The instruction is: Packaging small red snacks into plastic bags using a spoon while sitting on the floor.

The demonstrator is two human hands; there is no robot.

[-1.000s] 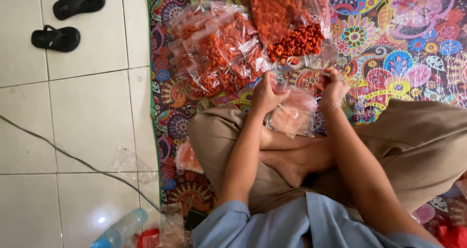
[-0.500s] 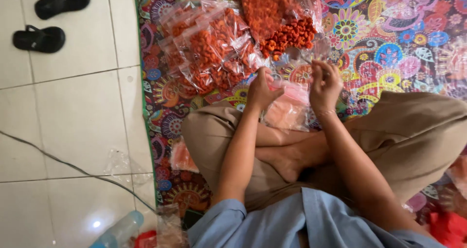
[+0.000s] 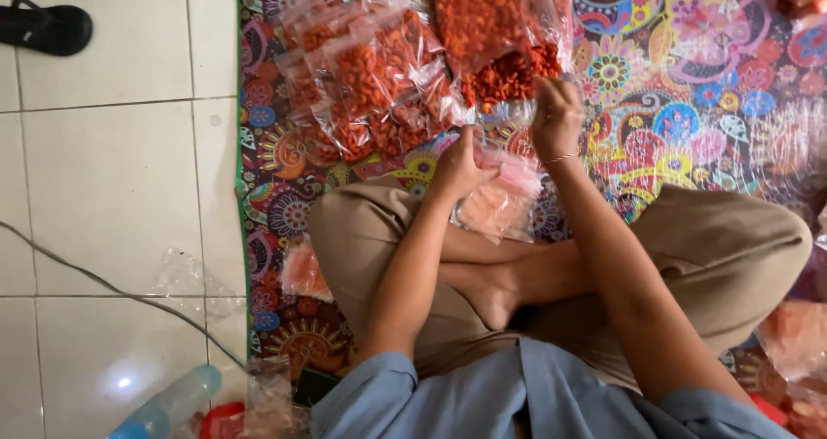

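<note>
1. The left hand pinches the top edge of a small clear bag that lies against the person's knee, on the patterned mat. Thumb and fingers are pressed together on the plastic.
2. The right hand reaches to the mouth of a large bag of orange snacks, just above the small bag. Its fingers curl downward and their tips are hidden, so I cannot tell whether its grip is closed on anything.
3. The small bag looks pale pink; what it holds is blurred behind the plastic.
4. A pile of filled small bags lies beside the large bag, overlapping, so their number is hard to make out.
5. The large bag's top is cut off by the frame edge.
6. On the tiled floor a black sandal shows; a second is mostly cut off.
7. A plastic bottle at the bottom edge is partly out of view.
</note>
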